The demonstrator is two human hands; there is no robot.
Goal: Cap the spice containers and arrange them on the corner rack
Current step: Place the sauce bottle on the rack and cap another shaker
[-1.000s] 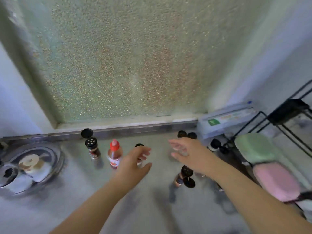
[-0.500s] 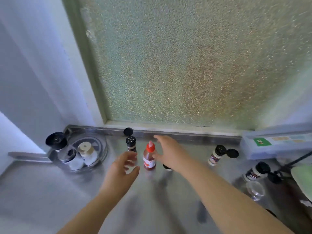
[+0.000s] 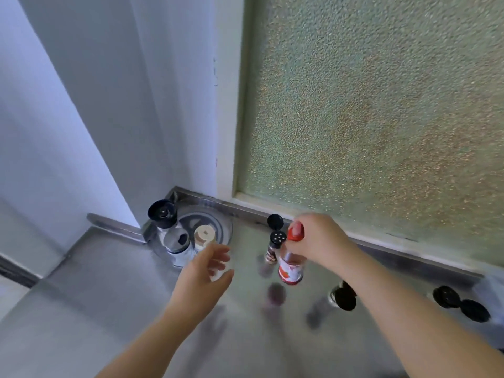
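Observation:
My right hand (image 3: 319, 240) grips the neck of a red-capped sauce bottle (image 3: 291, 264) and holds it just above the steel counter. Right behind it stands a small spice shaker (image 3: 276, 244) with its black flip lid (image 3: 275, 221) open. My left hand (image 3: 203, 279) hovers open over the counter, left of the bottle, holding nothing. A round corner rack (image 3: 221, 227) in the back left corner carries a black-topped grinder (image 3: 163, 214), a steel shaker (image 3: 178, 242) and a beige-topped jar (image 3: 204, 236). Another black-lidded jar (image 3: 344, 296) shows beside my right forearm.
A frosted window fills the back right, with a steel backsplash ledge (image 3: 395, 244) under it. White wall panels close the left side. Two black lids (image 3: 461, 302) lie at the far right. The steel counter (image 3: 109, 309) extends toward me.
The view swung left, bringing the corner rack nearer the middle. My right hand reached the red-capped bottle, took hold of its neck and lifted it. My left hand stayed open near it.

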